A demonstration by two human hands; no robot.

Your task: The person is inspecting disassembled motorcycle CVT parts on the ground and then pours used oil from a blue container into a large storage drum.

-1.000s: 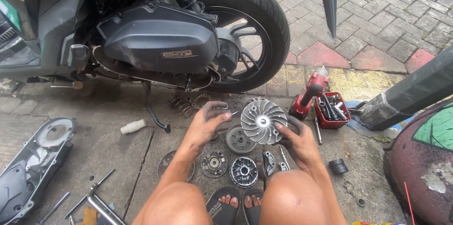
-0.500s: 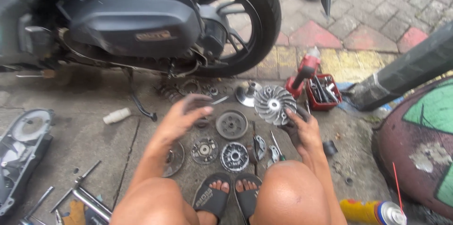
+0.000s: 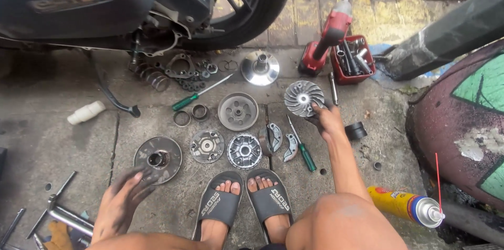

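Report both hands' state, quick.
Left hand: open, fingers spread, empty, beside the round pulley disc.
Right hand: closed on the finned fan-like disc, gripping its lower edge.

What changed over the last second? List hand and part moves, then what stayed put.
The left hand let go of the finned disc and drew back toward the flat pulley plate. The right hand carried the finned disc rightward and set it down, still gripping it. Scooter, drill and the other laid-out parts stayed.
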